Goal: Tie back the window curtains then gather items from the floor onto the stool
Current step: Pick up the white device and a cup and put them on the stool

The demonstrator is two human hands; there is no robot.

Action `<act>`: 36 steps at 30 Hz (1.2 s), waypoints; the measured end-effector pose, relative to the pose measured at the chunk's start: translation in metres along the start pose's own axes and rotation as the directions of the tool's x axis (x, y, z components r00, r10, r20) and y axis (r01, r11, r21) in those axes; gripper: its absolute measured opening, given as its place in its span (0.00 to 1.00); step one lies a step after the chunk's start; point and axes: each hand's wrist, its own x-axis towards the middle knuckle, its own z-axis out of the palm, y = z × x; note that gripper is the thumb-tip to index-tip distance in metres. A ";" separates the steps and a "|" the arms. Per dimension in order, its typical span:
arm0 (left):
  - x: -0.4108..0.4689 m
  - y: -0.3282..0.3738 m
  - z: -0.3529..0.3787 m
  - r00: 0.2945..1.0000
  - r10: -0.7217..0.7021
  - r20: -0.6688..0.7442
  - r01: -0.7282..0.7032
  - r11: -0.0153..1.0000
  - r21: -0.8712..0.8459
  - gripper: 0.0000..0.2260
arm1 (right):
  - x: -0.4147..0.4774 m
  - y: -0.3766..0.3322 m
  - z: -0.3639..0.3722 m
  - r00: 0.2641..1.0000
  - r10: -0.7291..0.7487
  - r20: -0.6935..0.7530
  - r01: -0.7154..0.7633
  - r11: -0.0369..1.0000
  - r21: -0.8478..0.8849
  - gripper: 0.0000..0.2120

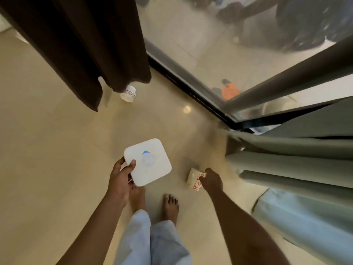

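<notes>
My left hand (122,176) grips a flat white square box (148,162) with a blue mark on its lid, held above the floor. My right hand (211,181) closes on a small cream mug (194,179) with red flower prints, low near the floor. A small white bottle (129,93) lies on the tiles by the hem of the dark brown curtain (86,44). A grey-green curtain (296,161) hangs at the right. No stool is in view.
The glass door (200,44) and its dark frame (191,88) run diagonally across the top. My bare feet (170,207) stand on the beige tiled floor (47,150). Light blue cloth (305,222) lies at the lower right.
</notes>
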 end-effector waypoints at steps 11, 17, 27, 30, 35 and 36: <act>0.159 -0.081 -0.041 0.997 -0.068 0.028 0.062 0.983 0.175 0.17 | 0.297 0.125 0.133 0.822 0.280 -0.496 -0.104 0.930 0.352 0.40; 0.099 -0.077 -0.063 0.998 -0.063 0.013 0.061 0.992 0.111 0.18 | 0.225 0.095 0.136 0.943 -0.020 -0.331 0.031 0.999 0.029 0.41; -0.151 -0.007 -0.107 1.000 0.005 0.028 -0.002 0.994 -0.105 0.16 | -0.075 0.082 0.099 0.895 -0.303 -0.328 0.398 0.875 0.276 0.35; -0.216 0.014 -0.116 0.995 0.053 0.090 -0.042 0.991 -0.129 0.13 | -0.149 0.101 0.084 0.853 -0.350 -0.386 0.480 0.816 0.321 0.37; -0.300 0.038 -0.135 0.964 0.097 0.247 -0.095 0.995 -0.020 0.13 | -0.256 0.149 0.092 0.764 -0.351 -0.541 0.607 0.676 0.418 0.40; -0.318 0.043 -0.138 0.952 0.110 0.286 -0.121 0.992 0.021 0.11 | -0.276 0.162 0.099 0.748 -0.330 -0.576 0.629 0.631 0.455 0.41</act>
